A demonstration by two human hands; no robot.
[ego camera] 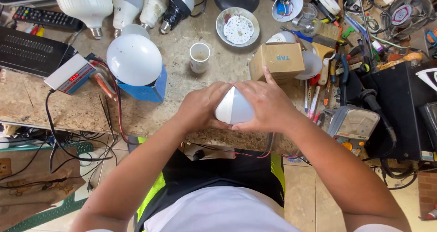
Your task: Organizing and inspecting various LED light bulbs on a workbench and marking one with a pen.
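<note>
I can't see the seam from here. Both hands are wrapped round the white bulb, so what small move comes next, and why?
Probably a short opposing twist: the left hand and right hand both clasp the white bulb from opposite sides at the bench edge, and its dome and base look joined.

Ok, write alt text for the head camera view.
Seen from above, the left hand and right hand together grip a white bulb over a cluttered workbench. More bulbs, a small cardboard box and tools lie around.

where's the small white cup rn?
In the head view the small white cup stands upright on the workbench, centre-left, between the large white bulb dome and the cardboard box, just beyond the left hand.
</note>
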